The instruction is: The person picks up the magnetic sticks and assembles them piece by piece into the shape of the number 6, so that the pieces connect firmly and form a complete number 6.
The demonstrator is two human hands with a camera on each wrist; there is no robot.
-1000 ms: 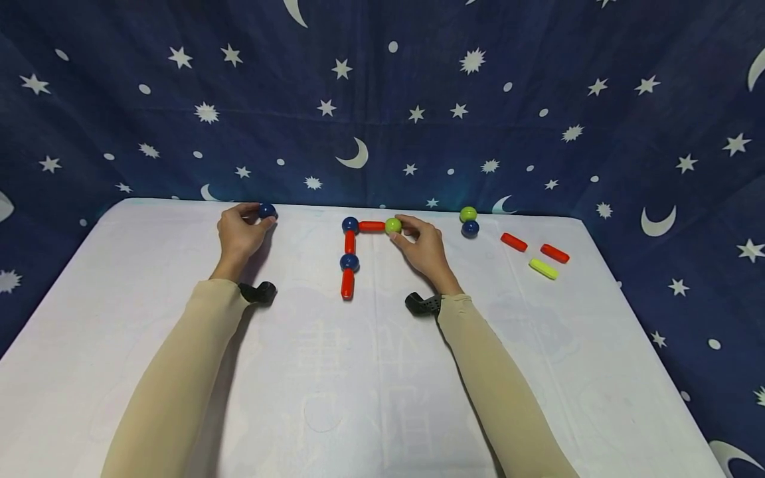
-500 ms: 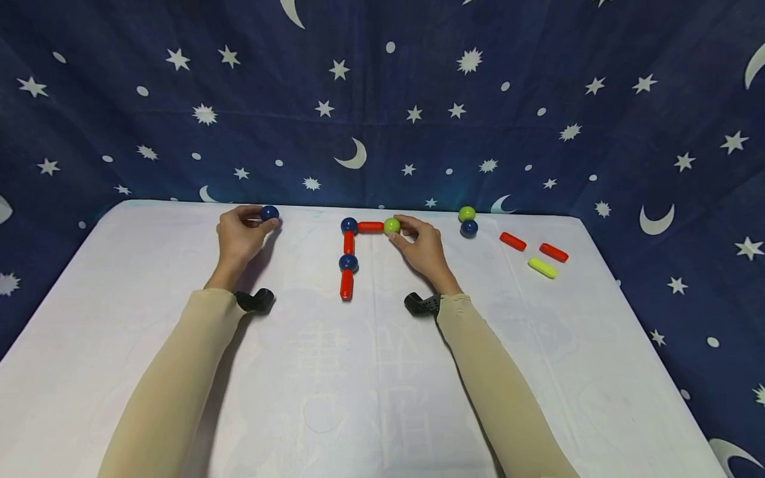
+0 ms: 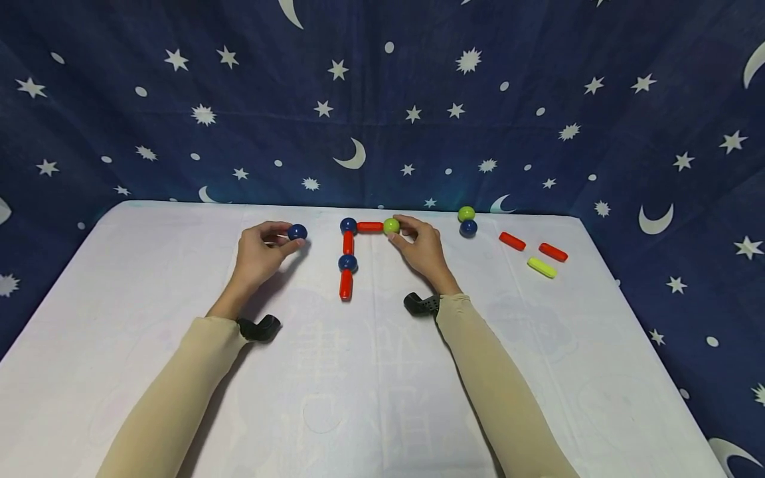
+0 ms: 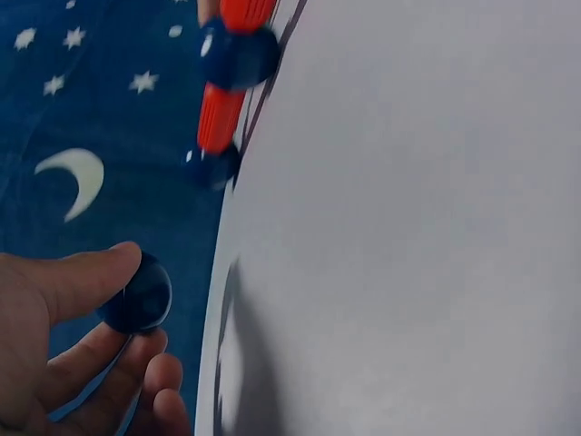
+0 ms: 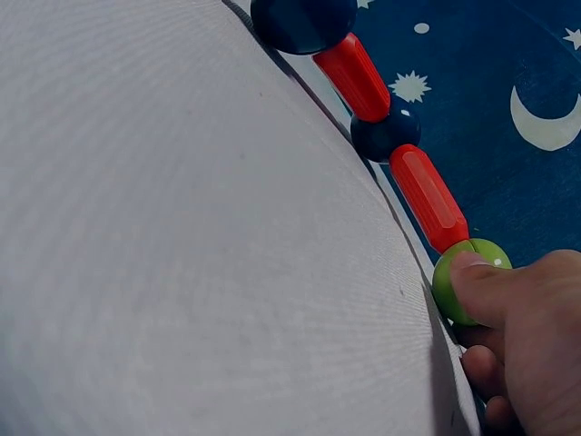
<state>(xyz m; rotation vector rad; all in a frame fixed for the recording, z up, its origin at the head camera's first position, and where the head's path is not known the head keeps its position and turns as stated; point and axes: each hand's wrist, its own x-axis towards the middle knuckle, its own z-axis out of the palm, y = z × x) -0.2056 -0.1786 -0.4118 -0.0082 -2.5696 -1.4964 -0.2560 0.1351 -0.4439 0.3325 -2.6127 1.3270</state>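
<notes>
Between thumb and fingers, my left hand point(image 3: 259, 255) pinches a dark blue ball point(image 3: 297, 232), held to the left of a joined piece of balls and rods. That piece has a blue corner ball point(image 3: 348, 225), a red rod point(image 3: 348, 243) running down to a second blue ball point(image 3: 348, 263), and another red rod point(image 3: 346, 285) below it. From the corner a red rod point(image 3: 370, 227) reaches right to a green ball point(image 3: 391, 226). My right hand point(image 3: 423, 251) pinches this green ball; in the right wrist view the thumb lies over the green ball point(image 5: 451, 289).
At the back right, a loose green ball point(image 3: 466, 213) touches a blue ball point(image 3: 469, 228). Further right lie two red rods point(image 3: 512, 241) and a yellow-green rod point(image 3: 542, 267). A dark starry cloth point(image 3: 382, 99) hangs behind the white table point(image 3: 370, 398).
My left hand has moved right and slightly nearer, carrying the blue ball toward the joined piece. The right hand keeps its hold on the green ball.
</notes>
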